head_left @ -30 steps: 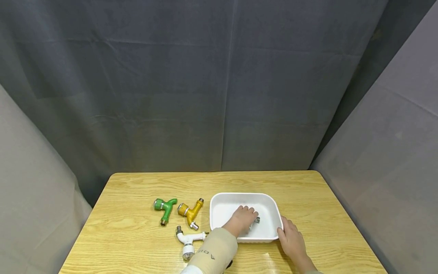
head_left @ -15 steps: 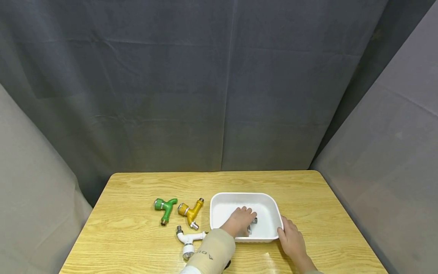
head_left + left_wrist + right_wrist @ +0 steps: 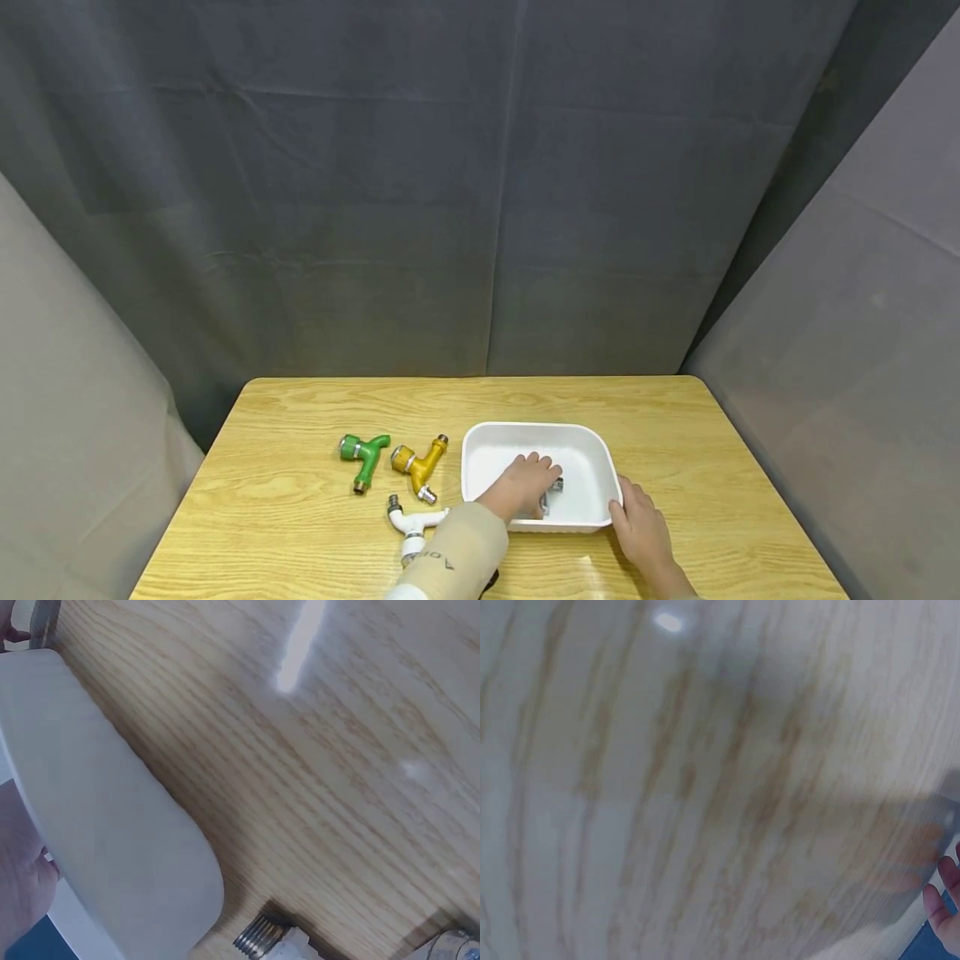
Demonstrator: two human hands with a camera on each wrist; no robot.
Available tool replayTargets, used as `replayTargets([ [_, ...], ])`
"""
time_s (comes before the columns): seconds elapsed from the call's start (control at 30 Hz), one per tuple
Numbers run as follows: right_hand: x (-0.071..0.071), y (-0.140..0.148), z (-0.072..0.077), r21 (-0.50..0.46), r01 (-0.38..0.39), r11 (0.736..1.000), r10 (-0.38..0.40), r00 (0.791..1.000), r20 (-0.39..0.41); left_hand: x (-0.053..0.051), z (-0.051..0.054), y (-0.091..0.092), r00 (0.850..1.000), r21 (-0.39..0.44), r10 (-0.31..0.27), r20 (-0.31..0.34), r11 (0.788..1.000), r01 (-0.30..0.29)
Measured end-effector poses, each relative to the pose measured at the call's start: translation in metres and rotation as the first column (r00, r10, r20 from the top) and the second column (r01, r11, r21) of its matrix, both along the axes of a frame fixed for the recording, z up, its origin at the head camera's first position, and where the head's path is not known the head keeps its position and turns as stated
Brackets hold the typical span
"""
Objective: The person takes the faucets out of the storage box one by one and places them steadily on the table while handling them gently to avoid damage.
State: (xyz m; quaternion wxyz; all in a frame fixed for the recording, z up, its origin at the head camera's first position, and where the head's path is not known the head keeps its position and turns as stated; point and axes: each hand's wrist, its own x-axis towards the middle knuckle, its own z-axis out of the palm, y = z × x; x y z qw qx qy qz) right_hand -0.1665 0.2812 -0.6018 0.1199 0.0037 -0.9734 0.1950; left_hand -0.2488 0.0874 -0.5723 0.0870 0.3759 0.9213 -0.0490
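Note:
My left hand [image 3: 522, 483] reaches over the near wall into a white tray [image 3: 528, 430]. Its fingers curl over a silver tap [image 3: 557, 484], largely covered by the hand; a threaded end and a grey part stick out. In the left wrist view, the left hand [image 3: 22, 881] shows beyond the tray's outer wall [image 3: 127, 817]. My right hand [image 3: 642, 525] grips the tray's right rim near the front corner, thumb at the rim and fingers along the outside. Only a few fingertips of the right hand [image 3: 946, 904] appear in the right wrist view.
Left of the tray lie a green tap [image 3: 367, 454], a yellow tap [image 3: 422, 468] and a white tap [image 3: 407, 522], the last partly behind my left sleeve [image 3: 457, 550]. They rest on a wooden table [image 3: 300, 533]. Grey cloth [image 3: 375, 208] hangs behind and at the sides.
My left hand and the silver tap have shifted slightly to the left inside the tray. The left sleeve now covers more of the white tap. My right hand stays on the rim.

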Motion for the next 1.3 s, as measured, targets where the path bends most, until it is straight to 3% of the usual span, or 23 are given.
replayTargets([
  [0.47,0.000,0.002,-0.003,0.038,-0.003,0.999,0.005,0.998,-0.055,-0.002,0.012,-0.004,0.991,0.034,-0.089,-0.099,0.995,0.093],
  [0.93,-0.004,0.004,-0.003,0.080,0.008,0.997,-0.006,1.000,-0.018,0.000,0.026,-0.009,0.979,0.028,-0.151,-0.139,0.987,0.156],
  [1.3,-0.003,0.005,-0.004,0.095,0.017,0.995,-0.018,1.000,0.013,0.008,0.041,-0.016,0.970,0.018,-0.179,-0.164,0.983,0.184],
])
